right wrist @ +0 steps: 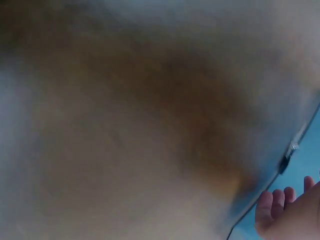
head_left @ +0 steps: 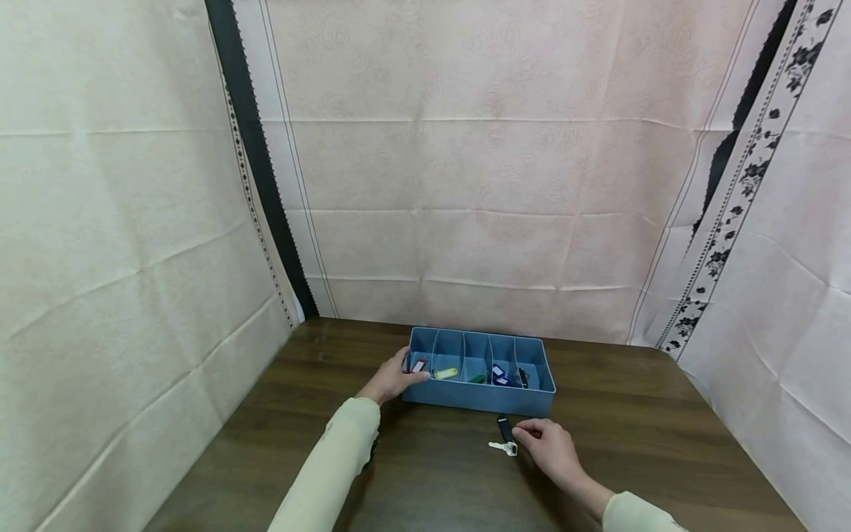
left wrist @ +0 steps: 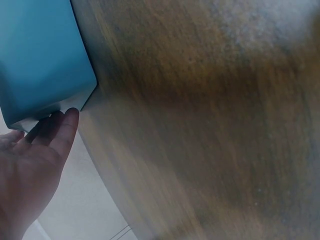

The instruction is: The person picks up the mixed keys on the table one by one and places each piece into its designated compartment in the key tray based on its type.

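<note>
A blue box (head_left: 476, 399) with a row of compartments stands on the table. My left hand (head_left: 391, 378) grips its left end, thumb over the front rim; in the left wrist view that hand's fingers (left wrist: 64, 131) lie along the end wall. Close in front of the box is a black key tag (head_left: 504, 427) with a silver key (head_left: 503, 448) on it. My right hand (head_left: 548, 447) pinches with thumb and forefinger at the tag's right edge. In the right wrist view the right hand (right wrist: 287, 215) shows beside the box (right wrist: 307, 165), the rest badly blurred.
Inside the box lie a red tag (head_left: 418, 365), a yellow-green tag (head_left: 445, 373), a green tag (head_left: 477, 378), blue tags (head_left: 501, 377) and a black tag (head_left: 523, 378). Pale cloth (head_left: 452, 170) hangs behind and on both sides of the wooden table (head_left: 299, 414).
</note>
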The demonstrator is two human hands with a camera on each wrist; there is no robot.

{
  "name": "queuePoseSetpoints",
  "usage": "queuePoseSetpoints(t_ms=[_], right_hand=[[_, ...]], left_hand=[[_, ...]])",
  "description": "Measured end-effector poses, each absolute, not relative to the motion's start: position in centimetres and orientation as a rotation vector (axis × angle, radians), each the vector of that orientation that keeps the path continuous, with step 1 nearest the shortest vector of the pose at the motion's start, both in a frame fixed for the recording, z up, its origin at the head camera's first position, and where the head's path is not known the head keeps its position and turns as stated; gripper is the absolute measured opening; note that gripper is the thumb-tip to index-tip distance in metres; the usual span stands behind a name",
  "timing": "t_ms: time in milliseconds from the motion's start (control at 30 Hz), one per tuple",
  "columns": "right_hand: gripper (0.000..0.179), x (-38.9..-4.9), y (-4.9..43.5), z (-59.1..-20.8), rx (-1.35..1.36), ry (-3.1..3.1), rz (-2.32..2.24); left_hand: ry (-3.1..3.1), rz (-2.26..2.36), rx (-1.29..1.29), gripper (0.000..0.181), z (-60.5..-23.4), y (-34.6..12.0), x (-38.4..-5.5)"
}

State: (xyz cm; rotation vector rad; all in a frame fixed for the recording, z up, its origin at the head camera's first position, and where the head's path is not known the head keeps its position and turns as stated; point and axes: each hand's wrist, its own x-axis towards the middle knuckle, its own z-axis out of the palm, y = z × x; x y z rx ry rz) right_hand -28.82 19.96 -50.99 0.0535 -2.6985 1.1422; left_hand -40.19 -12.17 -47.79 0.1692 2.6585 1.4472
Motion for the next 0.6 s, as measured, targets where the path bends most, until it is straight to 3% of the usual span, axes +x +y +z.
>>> queuePoseSetpoints(t_ms=[600], right_hand=[[0.012, -28.1, 18.9, -52.8, 0.070, -2.748, 0.761]], left_hand=[[2.660, 1.446, 0.181, 0.092, -47.4, -12.2, -39.9]])
